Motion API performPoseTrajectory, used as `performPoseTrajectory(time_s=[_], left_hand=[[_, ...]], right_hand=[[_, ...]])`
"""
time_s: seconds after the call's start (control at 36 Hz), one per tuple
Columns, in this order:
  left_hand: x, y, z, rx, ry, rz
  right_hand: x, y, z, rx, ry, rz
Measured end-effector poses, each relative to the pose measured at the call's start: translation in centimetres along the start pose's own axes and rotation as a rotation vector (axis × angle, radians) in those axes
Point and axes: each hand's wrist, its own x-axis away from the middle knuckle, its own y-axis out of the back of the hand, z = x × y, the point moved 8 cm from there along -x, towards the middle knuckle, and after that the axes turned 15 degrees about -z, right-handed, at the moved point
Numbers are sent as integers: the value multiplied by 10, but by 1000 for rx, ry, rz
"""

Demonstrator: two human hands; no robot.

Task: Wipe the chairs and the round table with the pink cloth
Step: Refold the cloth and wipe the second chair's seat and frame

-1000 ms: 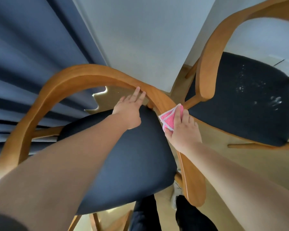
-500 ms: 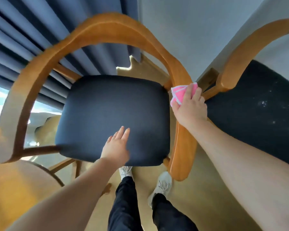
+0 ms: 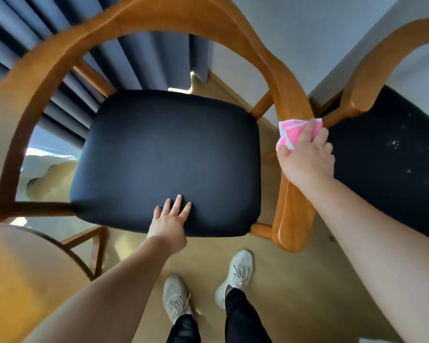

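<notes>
Cloth (image 3: 294, 133) pink with white edging, folded, pressed against the wooden rail (image 3: 292, 95) of the near chair (image 3: 169, 144), on its right arm, partway between the back curve and the rounded front tip. Pinned there by the right grip (image 3: 307, 154): fingers curled over the top of the cloth, thumb hooked at its lower left corner, so clasping the cloth. Upper and left parts of the cloth showing past the fingers, the rest hidden beneath the palm.

Left grip (image 3: 170, 221) unclenched and empty, fingers straight and slightly spread, lying flat on the dark seat (image 3: 134, 174) near its front edge, a little right of centre.

Seat smooth, blue-black, ringed by the curved rail running from the left arm over the back to the right arm. Second chair (image 3: 382, 184) just beside it on the right, with its arm tip (image 3: 357, 105) close to the cloth; contact between them unclear. Pale specks (image 3: 394, 144) scattered over its dark seat.

Bench (image 3: 18, 280) round and wooden at lower left, its edge near the left arm of the near chair. Blue curtain (image 3: 146, 58) behind the chair back, grey wall (image 3: 295, 21) to its right. Tan floor (image 3: 208, 263) below, with two pale shoes (image 3: 176, 298) and dark trouser legs (image 3: 243, 318) just in front of the seat.
</notes>
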Motion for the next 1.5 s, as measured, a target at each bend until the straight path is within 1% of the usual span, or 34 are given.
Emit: performPoseTrajectory(time_s=[0.14, 0.25, 0.47, 0.75, 1.0, 1.19, 1.33, 1.42, 1.5], left_hand=[[-8, -25, 6, 39, -21, -15], [-14, -27, 10, 60, -51, 42], [-17, -31, 11, 59, -66, 83], [-16, -28, 10, 73, -63, 118], [-11, -18, 7, 83, -75, 116], [-8, -4, 11, 117, -93, 198], [1, 7, 19, 71, -139, 112], [10, 17, 32, 89, -104, 61], [16, 28, 50, 84, -73, 38]], right_hand=[[7, 1, -4, 3, -28, -25], [23, 5, -6, 7, -62, -32], [67, 10, -15, 0, -125, -18], [120, 20, -19, -13, -173, -3], [159, 24, -18, 12, -220, 44], [186, 30, -15, -19, -255, 71], [220, 42, -26, -66, -292, 143], [218, 61, -30, -58, -240, 151], [206, 76, -28, -107, -230, 152]])
